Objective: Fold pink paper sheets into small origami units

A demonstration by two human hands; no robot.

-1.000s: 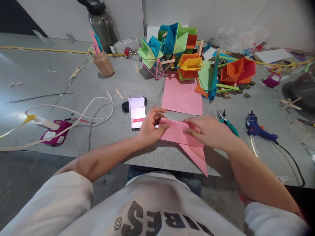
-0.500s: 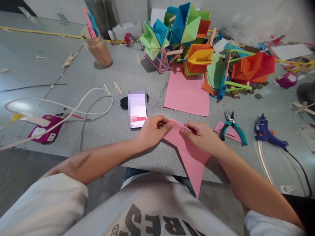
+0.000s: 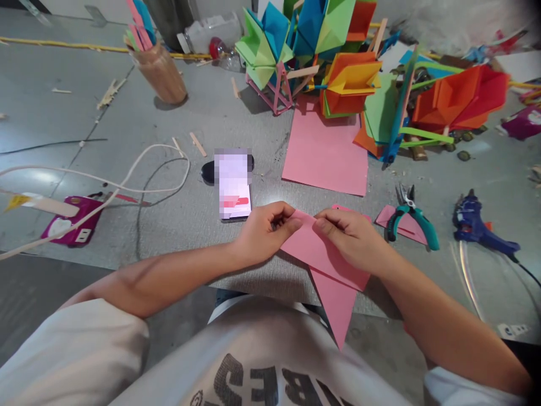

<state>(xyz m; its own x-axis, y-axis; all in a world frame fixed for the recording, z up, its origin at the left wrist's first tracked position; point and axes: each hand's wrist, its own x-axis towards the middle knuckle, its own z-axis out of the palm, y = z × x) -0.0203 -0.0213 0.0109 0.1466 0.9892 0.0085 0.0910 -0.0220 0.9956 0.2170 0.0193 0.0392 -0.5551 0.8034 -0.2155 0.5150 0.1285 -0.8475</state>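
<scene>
A folded pink paper (image 3: 325, 254) is held between both hands at the table's front edge, one pointed flap hanging down over the edge. My left hand (image 3: 268, 231) pinches its upper left corner between thumb and fingers. My right hand (image 3: 350, 234) grips the top edge a little to the right, thumb on top, the other fingers partly hidden behind the paper. A flat pink sheet (image 3: 325, 149) lies beyond the hands, its far edge under the colourful folded paper shapes (image 3: 350, 84).
Left of the hands are a lit phone (image 3: 234, 186), a white cable (image 3: 147, 148) and a purple power strip (image 3: 74, 220). Pliers (image 3: 409, 217) on a pink scrap and a blue glue gun (image 3: 477, 225) lie right. A jar of sticks (image 3: 158, 73) stands at the back left.
The pink paper's upper part has been folded further down over the hanging flap, and the right hand has shifted slightly. The camera view has moved a little.
</scene>
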